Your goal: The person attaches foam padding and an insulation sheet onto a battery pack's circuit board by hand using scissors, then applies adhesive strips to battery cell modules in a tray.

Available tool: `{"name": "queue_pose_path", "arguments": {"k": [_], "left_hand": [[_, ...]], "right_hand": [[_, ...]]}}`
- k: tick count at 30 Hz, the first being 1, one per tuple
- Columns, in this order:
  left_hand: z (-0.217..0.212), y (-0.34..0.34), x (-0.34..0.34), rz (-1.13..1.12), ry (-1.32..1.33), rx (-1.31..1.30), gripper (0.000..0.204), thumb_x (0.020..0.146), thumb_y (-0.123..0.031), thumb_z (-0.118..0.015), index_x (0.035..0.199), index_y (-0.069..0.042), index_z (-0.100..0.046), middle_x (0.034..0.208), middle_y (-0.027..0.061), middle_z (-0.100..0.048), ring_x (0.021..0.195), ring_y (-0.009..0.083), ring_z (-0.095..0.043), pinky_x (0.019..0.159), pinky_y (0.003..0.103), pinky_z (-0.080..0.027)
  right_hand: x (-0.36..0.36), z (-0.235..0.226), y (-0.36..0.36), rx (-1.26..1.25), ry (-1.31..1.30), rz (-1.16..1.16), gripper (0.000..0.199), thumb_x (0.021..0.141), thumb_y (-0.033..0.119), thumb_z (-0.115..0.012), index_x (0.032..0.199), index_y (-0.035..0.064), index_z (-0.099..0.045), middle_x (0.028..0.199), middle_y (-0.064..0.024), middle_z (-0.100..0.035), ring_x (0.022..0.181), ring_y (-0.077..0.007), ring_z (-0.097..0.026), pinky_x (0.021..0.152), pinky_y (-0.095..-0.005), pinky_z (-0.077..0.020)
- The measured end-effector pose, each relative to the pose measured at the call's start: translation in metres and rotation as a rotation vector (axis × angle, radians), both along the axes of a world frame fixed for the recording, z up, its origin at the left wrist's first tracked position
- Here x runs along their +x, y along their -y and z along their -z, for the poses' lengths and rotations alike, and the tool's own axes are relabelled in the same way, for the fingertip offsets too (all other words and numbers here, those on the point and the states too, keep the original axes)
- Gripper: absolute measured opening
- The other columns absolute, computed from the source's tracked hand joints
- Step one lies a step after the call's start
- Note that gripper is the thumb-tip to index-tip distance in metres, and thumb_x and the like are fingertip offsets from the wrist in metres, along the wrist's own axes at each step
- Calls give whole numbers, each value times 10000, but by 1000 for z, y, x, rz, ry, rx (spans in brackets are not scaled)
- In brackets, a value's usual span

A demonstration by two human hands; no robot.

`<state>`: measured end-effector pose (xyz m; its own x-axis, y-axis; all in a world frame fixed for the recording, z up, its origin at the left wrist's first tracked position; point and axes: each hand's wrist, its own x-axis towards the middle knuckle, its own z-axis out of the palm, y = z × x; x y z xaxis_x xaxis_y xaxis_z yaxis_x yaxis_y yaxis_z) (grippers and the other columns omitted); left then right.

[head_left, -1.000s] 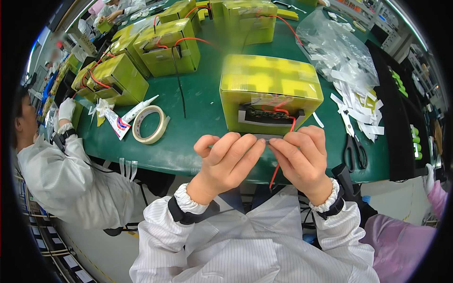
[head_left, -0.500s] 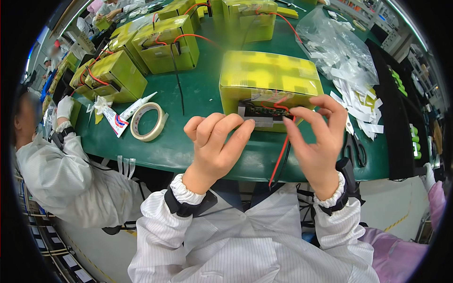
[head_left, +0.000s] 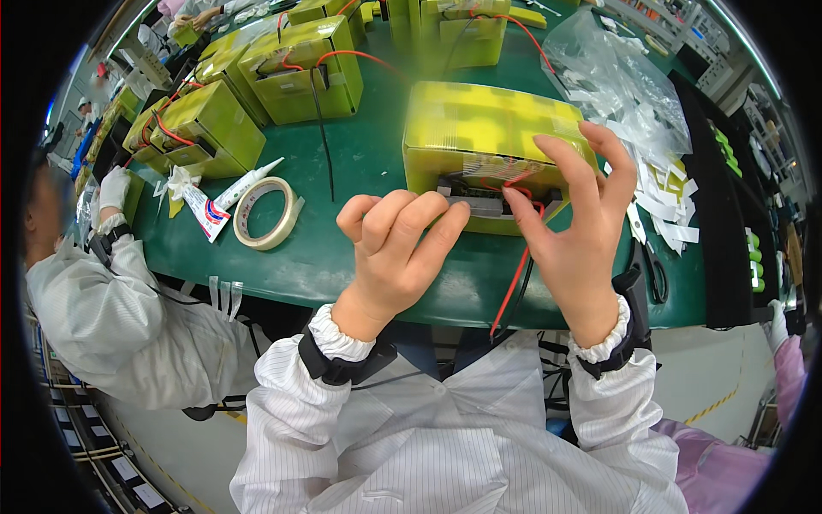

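In front of me stands a yellow-wrapped battery pack (head_left: 488, 120), with a small circuit board and a grey foam strip (head_left: 488, 207) on its near side. My left hand (head_left: 396, 244) has its fingers curled, the index finger and thumb closed at the strip's left end. At the other end, the thumb of my right hand (head_left: 578, 218) touches the strip beside the board, while its other fingers are spread by the pack's right corner. Red and black wires (head_left: 511, 295) leave the board and hang over the table edge. My right thumb hides part of the board.
Left of the pack lie a masking tape roll (head_left: 267, 214) and glue tubes (head_left: 205, 214). More wrapped packs (head_left: 300, 73) stand behind. To the right are scissors (head_left: 655, 272), white paper strips (head_left: 664, 201) and a plastic bag (head_left: 612, 77). A co-worker (head_left: 111, 291) sits at the left.
My right index finger has lifted away from the wires and opened up and outward, while the thumb has shifted left onto the strip. The pack appears slightly farther up and right.
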<state>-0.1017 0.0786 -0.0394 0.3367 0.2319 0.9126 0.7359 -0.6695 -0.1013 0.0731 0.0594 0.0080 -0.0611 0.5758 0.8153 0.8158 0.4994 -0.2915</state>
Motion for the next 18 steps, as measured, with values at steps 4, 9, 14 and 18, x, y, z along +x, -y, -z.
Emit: {"name": "queue_pose_path", "arguments": {"k": [4,9,14,18], "left_hand": [[1,-2,1,0,-1,16,262,594,-138,-621,855,-141,-640,932,-44,-525,894,116,-448,768,310,-291],[0,-3,2,-11,-2,41,263,585,-141,-620,848,-145,-638,929,-48,-523,888,114,-449,765,309,-291],[-1,-3,-1,-9,-4,54,261,578,-139,-627,839,-148,-640,919,-55,-520,872,111,-450,754,310,-291],[0,-4,-1,-12,-5,62,262,574,-141,-630,836,-148,-641,914,-56,-521,867,110,-450,750,309,-292]], "right_hand": [[0,-2,-2,17,77,-1,476,556,36,-721,1003,102,-571,1159,-152,-404,1037,-335,-397,838,-389,-376],[-3,-1,-2,-7,25,-11,493,538,28,-706,1006,94,-568,1142,-154,-414,1028,-337,-403,826,-392,-385],[-5,1,0,-21,-10,-25,512,543,24,-705,1028,78,-549,1165,-173,-380,1048,-346,-393,835,-388,-389],[-5,-1,-1,-8,7,17,542,565,16,-696,1071,57,-503,1189,-198,-330,1072,-365,-380,855,-396,-391]]}}
